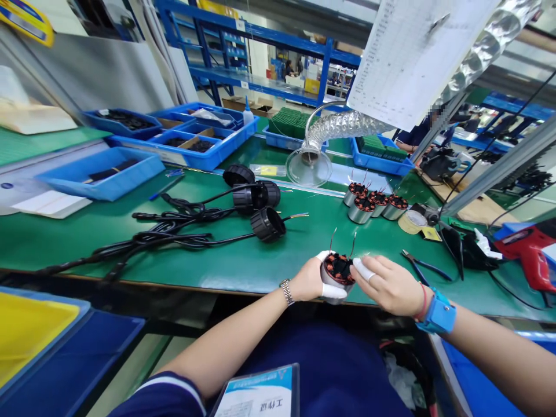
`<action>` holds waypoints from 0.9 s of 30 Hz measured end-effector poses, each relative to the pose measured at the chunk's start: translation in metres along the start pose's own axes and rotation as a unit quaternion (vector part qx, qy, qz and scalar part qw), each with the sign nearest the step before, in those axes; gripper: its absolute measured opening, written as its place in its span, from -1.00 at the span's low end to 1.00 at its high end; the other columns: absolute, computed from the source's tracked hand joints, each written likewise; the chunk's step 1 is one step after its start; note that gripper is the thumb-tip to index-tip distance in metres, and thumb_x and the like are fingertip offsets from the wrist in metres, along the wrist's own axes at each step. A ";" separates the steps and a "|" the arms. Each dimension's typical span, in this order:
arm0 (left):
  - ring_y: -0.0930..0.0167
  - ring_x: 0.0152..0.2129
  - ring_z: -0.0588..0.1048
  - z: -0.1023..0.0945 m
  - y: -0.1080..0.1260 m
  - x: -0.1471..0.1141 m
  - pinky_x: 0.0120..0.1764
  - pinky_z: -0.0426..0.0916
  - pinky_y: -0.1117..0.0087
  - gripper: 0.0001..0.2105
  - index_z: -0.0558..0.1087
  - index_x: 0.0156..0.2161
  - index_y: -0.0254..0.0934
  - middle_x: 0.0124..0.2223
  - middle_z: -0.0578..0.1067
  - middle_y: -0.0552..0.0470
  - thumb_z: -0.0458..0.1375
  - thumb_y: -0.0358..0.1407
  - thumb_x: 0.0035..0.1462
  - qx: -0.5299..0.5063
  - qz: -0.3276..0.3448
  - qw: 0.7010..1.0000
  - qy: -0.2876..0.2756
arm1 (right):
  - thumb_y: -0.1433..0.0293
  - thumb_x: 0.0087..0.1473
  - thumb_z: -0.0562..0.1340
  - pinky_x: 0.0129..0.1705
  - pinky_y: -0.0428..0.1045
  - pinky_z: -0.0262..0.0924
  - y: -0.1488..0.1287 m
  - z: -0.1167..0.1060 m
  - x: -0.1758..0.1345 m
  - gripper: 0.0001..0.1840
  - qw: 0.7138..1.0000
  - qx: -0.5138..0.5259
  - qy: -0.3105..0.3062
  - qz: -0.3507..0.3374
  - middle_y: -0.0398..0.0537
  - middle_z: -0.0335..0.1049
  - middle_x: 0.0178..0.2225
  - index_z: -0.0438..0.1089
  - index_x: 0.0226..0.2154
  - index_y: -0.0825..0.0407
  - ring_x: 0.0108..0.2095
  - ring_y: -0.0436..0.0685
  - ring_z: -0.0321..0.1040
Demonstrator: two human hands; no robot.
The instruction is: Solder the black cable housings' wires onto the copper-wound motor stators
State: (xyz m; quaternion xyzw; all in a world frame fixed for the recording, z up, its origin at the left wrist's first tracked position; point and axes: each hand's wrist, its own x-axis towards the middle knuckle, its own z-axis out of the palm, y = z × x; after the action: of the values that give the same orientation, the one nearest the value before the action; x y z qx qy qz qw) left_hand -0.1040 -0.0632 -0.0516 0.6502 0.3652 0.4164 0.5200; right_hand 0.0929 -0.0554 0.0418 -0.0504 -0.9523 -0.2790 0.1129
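Note:
My left hand is wrapped round a motor stator in a silvery metal cup, held just over the bench's front edge. Copper windings and black parts show on its top, and two thin wires stand up from it. White finger cots cover some of my fingertips. At the stator's right rim is my right hand, its fingers pressed together; whatever they pinch is too small to make out. Several similar stators stand behind on the green bench. To the left lie black round caps with coiled black cables.
Cutting pliers, a tape roll and a red heat gun lie to the right. A fume hose funnel hangs over the bench's middle. Blue bins stand at the left. A co-worker sits at the back right.

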 end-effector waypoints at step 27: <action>0.17 -0.06 0.38 -0.015 0.046 -0.006 0.16 -0.15 0.02 -0.43 0.17 0.02 -0.34 -0.06 0.40 -0.21 0.18 -0.14 -0.09 0.488 0.315 0.757 0.300 | 0.27 0.11 0.05 -0.57 -0.13 -0.07 -0.035 0.007 0.021 -0.74 0.644 0.555 0.094 0.519 -0.25 0.03 -0.66 0.22 -0.50 0.07 -0.63 -0.09 -0.06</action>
State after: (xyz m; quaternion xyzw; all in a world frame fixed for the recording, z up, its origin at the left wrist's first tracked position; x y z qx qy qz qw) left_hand -0.1185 -0.0718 -0.0054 0.7361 0.4304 0.4958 -0.1646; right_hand 0.0661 -0.0800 0.0228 -0.4377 -0.7307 0.4024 0.3354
